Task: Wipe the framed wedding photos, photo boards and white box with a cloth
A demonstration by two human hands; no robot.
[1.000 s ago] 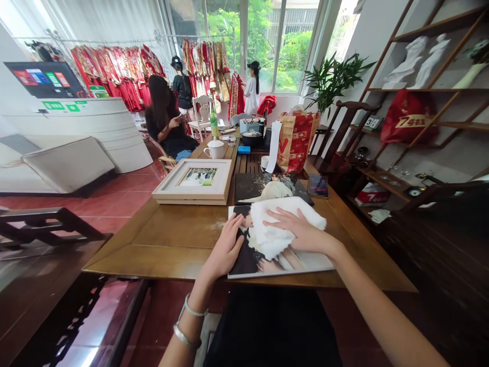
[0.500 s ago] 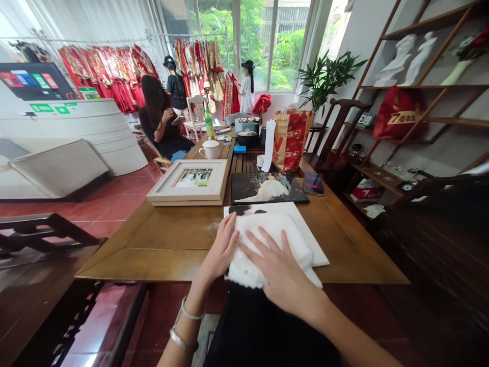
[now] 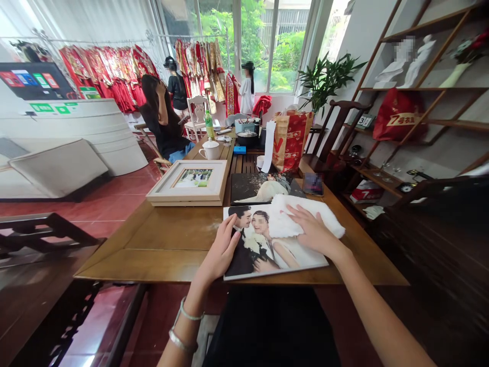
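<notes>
A wedding photo album with a couple on its white cover lies flat near the table's front edge. My left hand rests along its left edge, fingers stretched out and the thumb over the cover. A fluffy white cloth lies across the album's upper right corner and hangs past its right side. My right hand lies on the cloth with its fingers spread flat, pressing it down. Just behind the album is a dark photo panel showing a figure in a white gown; the cloth overlaps its lower right part.
On the wooden table stand framed pictures, a lidded white cup, a green bottle and a red-and-brown paper bag. A phone-like item lies at the right. A seated person is at the left side.
My right hand has slid the cloth right and away from me, uncovering the couple on the album cover. My left hand has stayed in place. The seated person has raised a hand to their head.
</notes>
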